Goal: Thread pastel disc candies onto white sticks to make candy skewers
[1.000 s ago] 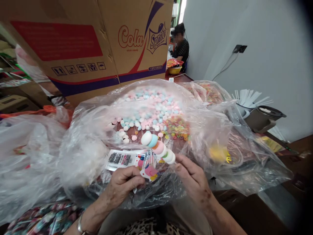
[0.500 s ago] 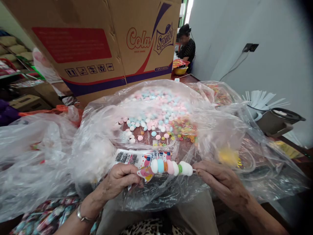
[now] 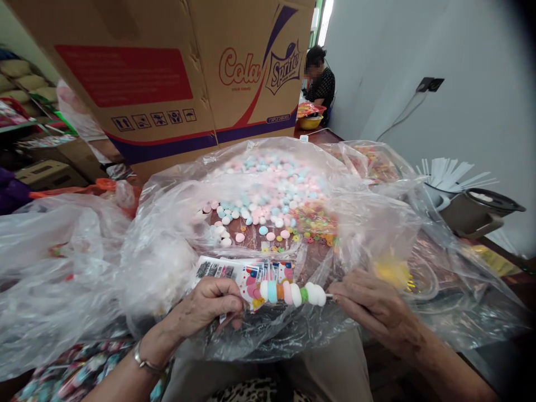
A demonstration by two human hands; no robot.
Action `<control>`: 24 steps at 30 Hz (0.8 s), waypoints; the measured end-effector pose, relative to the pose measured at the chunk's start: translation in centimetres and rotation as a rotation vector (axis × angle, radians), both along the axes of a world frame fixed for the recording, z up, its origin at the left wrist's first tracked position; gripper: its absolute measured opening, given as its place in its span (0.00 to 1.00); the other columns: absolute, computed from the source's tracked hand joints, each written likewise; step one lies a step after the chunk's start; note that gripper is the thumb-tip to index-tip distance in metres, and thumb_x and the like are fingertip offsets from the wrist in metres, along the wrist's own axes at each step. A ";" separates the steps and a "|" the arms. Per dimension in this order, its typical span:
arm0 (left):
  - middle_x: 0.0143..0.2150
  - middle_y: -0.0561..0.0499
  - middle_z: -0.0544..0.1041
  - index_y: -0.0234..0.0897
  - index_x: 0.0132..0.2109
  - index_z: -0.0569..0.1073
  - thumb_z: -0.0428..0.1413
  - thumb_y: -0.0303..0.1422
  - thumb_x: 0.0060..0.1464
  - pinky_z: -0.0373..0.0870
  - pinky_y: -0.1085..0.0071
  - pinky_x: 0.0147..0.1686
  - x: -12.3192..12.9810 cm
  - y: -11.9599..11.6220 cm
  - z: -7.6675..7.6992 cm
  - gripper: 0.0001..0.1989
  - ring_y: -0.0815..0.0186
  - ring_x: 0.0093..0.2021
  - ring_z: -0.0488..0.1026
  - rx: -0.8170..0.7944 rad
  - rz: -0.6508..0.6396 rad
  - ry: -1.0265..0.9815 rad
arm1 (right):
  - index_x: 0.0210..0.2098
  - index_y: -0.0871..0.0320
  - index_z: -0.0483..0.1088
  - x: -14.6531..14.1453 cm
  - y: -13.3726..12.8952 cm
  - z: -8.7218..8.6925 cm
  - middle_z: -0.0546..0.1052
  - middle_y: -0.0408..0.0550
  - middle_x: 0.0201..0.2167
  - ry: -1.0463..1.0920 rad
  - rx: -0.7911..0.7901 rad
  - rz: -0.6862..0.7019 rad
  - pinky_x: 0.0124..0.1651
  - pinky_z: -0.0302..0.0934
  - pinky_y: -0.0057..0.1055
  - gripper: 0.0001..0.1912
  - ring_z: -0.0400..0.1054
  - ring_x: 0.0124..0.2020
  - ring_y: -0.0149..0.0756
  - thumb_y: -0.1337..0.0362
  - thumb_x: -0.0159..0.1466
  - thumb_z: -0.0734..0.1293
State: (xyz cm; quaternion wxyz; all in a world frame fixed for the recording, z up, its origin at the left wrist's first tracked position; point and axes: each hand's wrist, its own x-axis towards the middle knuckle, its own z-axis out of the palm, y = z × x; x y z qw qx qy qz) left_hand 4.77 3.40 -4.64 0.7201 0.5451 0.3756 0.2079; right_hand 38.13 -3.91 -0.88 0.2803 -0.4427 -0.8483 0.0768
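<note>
A skewer of marshmallows and ring candies (image 3: 293, 293) lies level before me, white, blue, orange, pink and green pieces in a row. My right hand (image 3: 372, 310) is closed on the thin white stick at its right end. With fingers pinched, my left hand (image 3: 220, 301) holds a printed plastic wrapper (image 3: 254, 301) at the skewer's left end. How much of the candy is inside the clear part, I cannot tell. Just beyond lies a stack of printed wrappers (image 3: 218, 268). Farther back is a heap of pastel marshmallows (image 3: 268, 190) beside colourful ring candies (image 3: 316, 220).
Clear plastic sheeting (image 3: 167, 223) surrounds the candy. A large cardboard box (image 3: 167, 72) stands behind it. White sticks (image 3: 448, 173) fill a container at right, near a dark grey jug (image 3: 473, 212). Finished-looking wrapped candies (image 3: 79, 374) lie low at left. Another person (image 3: 320, 78) sits far back.
The skewer has shifted slightly left and down, its left end nearer my left fingers. Both hands keep their hold. The far person's head has turned or lowered a little.
</note>
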 end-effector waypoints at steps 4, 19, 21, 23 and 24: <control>0.21 0.52 0.78 0.34 0.28 0.76 0.64 0.38 0.50 0.59 0.78 0.22 0.3 0.5 1.4 0.11 0.73 0.20 0.67 0.058 -0.082 0.107 | 0.37 0.58 0.74 0.3 0.5 0.0 0.73 0.44 0.24 -0.080 0.062 0.046 0.34 0.56 0.30 0.16 0.65 0.27 0.32 0.65 0.74 0.57; 0.24 0.55 0.71 0.35 0.29 0.77 0.62 0.40 0.54 0.54 0.77 0.23 0.7 3.3 3.1 0.12 0.72 0.24 0.62 0.252 -0.474 0.257 | 0.35 0.60 0.74 0.1 0.7 0.2 0.71 0.42 0.23 -0.173 0.190 0.072 0.36 0.52 0.30 0.17 0.61 0.27 0.31 0.67 0.74 0.56; 0.24 0.55 0.71 0.35 0.30 0.77 0.63 0.40 0.54 0.55 0.77 0.23 0.6 3.4 3.2 0.12 0.72 0.25 0.62 0.225 -0.469 0.261 | 0.34 0.61 0.74 0.3 0.6 0.3 0.70 0.42 0.22 -0.188 0.196 0.084 0.35 0.52 0.31 0.17 0.61 0.26 0.32 0.67 0.74 0.57; 0.24 0.55 0.72 0.35 0.31 0.77 0.63 0.40 0.54 0.55 0.77 0.24 0.6 3.5 3.2 0.12 0.72 0.25 0.63 0.201 -0.469 0.253 | 0.35 0.61 0.74 0.4 0.4 0.2 0.70 0.42 0.22 -0.184 0.177 0.092 0.35 0.52 0.31 0.16 0.62 0.27 0.32 0.67 0.73 0.57; 0.24 0.55 0.72 0.35 0.31 0.77 0.63 0.40 0.54 0.54 0.77 0.23 0.6 3.5 3.2 0.12 0.72 0.25 0.62 0.191 -0.470 0.243 | 0.36 0.60 0.75 0.3 0.3 0.2 0.70 0.43 0.23 -0.175 0.151 0.091 0.35 0.52 0.31 0.16 0.62 0.27 0.32 0.67 0.74 0.57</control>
